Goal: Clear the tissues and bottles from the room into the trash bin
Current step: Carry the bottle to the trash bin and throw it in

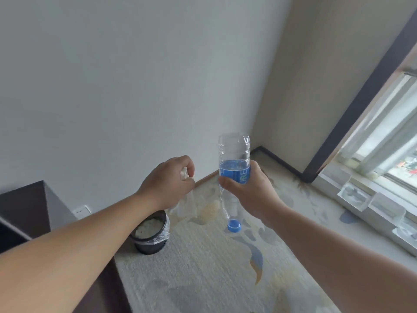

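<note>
While reaching both bare forearms forward and down, holds the two hands about level, apart, not touching.

Curls left hand into a fist, knuckles up, back of hand toward camera. Pinches a crumpled white tissue at the thumb side, a bit of it poking out. Seems to dangle something clear and filmy just below that fist; cannot tell what.

Wraps right hand round the middle of a clear plastic bottle, thumb across the blue label, fingers curled behind. Holds it upside down, near upright: base up above the right hand, blue cap screwed on and pointing down below it. Looks empty. Sits just right of the left hand with a gap between.

Below the left wrist: black trash bin standing on the floor, lined with a clear bag, white tissue wad already inside, partly hidden by the left forearm. Down-left of the bottle cap, apart from it.

Under both hands: pale carpet with blue and tan patches. Left of the left forearm: dark furniture. Just beyond that forearm, low on the wall: white wall socket. Far right of the right hand: window with dark frame.
</note>
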Motion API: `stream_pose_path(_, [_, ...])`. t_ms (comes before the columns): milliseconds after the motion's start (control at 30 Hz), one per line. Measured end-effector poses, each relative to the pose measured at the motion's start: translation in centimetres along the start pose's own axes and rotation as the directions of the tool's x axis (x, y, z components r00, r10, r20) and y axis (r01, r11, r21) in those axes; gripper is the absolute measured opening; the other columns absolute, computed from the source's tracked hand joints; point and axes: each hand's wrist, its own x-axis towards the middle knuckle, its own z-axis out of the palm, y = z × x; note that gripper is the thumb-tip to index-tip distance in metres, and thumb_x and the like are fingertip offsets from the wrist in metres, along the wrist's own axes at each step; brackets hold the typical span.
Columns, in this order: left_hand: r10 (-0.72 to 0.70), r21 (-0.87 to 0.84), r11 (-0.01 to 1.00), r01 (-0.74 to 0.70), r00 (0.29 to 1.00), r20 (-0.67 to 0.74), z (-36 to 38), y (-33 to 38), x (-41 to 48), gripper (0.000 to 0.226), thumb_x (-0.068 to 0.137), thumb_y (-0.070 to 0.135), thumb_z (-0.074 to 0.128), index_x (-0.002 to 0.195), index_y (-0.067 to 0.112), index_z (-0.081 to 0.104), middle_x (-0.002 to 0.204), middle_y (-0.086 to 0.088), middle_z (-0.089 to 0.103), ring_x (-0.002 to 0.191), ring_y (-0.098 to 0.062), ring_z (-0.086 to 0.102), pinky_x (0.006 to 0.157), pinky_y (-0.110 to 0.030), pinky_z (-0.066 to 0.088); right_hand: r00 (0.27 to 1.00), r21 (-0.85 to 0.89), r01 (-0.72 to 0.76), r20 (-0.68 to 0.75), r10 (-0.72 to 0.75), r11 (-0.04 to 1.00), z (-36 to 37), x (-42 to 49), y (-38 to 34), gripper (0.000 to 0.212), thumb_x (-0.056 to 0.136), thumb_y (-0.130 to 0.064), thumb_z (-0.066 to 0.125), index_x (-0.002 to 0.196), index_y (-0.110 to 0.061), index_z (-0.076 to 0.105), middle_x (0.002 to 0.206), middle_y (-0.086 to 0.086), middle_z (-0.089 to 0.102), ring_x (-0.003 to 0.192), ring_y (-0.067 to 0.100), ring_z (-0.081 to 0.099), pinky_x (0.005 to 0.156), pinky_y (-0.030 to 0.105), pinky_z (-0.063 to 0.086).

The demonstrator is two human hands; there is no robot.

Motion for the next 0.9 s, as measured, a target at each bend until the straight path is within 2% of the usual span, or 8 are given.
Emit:
stream_pose_path(167, [-0.080,0.054,0.995,0.085,0.992,-0.098,0.2,-0.2,4.1,0.021,0.080,0.021,0.059,0.072,0.035,0.045,0.074,0.011,0.052,0.067,-0.005,0.050,0.053,-0.028,0.034,0.993,0.032,0.061,0.104,-0.064,0.998,-0.5,6.7,0.2,0.057,0.068,-0.059,0.071,0.111,-0.034,0.044,0.095,-0.017,0.060,0.082,0.001,0.060,0.063,0.021,0.046])
stream_pose_path(367, [-0.166,0.112,0.976,0.187,0.971,-0.169,0.4,-0.7,7.0,0.018,0.082,0.023,0.058,0.075,0.034,0.046,0.078,0.010,0.053,0.069,-0.009,0.050,0.057,-0.030,0.039,0.959,0.062,0.124,0.249,-0.136,0.990,-0.2,13.3,0.4,0.055,0.068,-0.058,0.072,0.109,-0.039,0.040,0.091,-0.020,0.060,0.072,-0.016,0.056,0.051,0.010,0.039])
stream_pose_path(467, [-0.215,0.126,0.962,0.241,0.958,-0.192,0.2,-1.8,7.4,0.018,0.082,0.024,0.056,0.075,0.035,0.045,0.080,0.011,0.053,0.070,-0.009,0.051,0.055,-0.029,0.039,0.935,0.079,0.142,0.316,-0.160,0.987,1.2,15.4,0.1,0.054,0.068,-0.055,0.073,0.108,-0.039,0.041,0.091,-0.019,0.060,0.072,-0.012,0.058,0.050,0.009,0.039])
stream_pose_path(600, [-0.287,0.109,0.940,0.322,0.924,-0.250,-0.4,-4.3,7.9,0.018,0.080,0.023,0.056,0.074,0.035,0.045,0.079,0.012,0.053,0.070,-0.006,0.050,0.054,-0.027,0.035,0.891,0.104,0.170,0.409,-0.198,0.980,4.3,17.8,-0.9,0.057,0.067,-0.050,0.075,0.111,-0.037,0.041,0.099,-0.016,0.058,0.082,-0.002,0.059,0.061,0.018,0.044])
stream_pose_path(733, [-0.365,0.073,0.915,0.397,0.892,-0.268,-1.0,-8.0,8.1,0.016,0.078,0.021,0.055,0.075,0.034,0.046,0.078,0.010,0.054,0.071,-0.005,0.050,0.054,-0.027,0.034,0.847,0.091,0.194,0.486,-0.214,0.977,8.2,20.2,-2.1,0.062,0.068,-0.047,0.076,0.118,-0.032,0.042,0.114,-0.007,0.053,0.096,0.008,0.058,0.081,0.034,0.052])
stream_pose_path(833, [-0.409,0.050,0.898,0.436,0.873,-0.266,-1.5,-11.3,9.0,0.016,0.079,0.021,0.055,0.075,0.034,0.046,0.080,0.010,0.053,0.071,-0.005,0.050,0.055,-0.027,0.033,0.819,0.082,0.208,0.530,-0.219,0.975,11.3,21.9,-3.1,0.062,0.069,-0.045,0.076,0.119,-0.033,0.041,0.116,-0.006,0.053,0.097,0.009,0.058,0.084,0.036,0.052])
stream_pose_path(900, [-0.432,0.032,0.889,0.457,0.860,-0.273,-2.1,-13.4,10.0,0.016,0.079,0.021,0.055,0.076,0.033,0.047,0.080,0.010,0.053,0.072,-0.005,0.050,0.055,-0.028,0.034,0.803,0.081,0.208,0.555,-0.218,0.975,13.2,23.3,-3.8,0.061,0.069,-0.044,0.076,0.117,-0.035,0.040,0.115,-0.008,0.054,0.097,0.008,0.058,0.079,0.032,0.051])
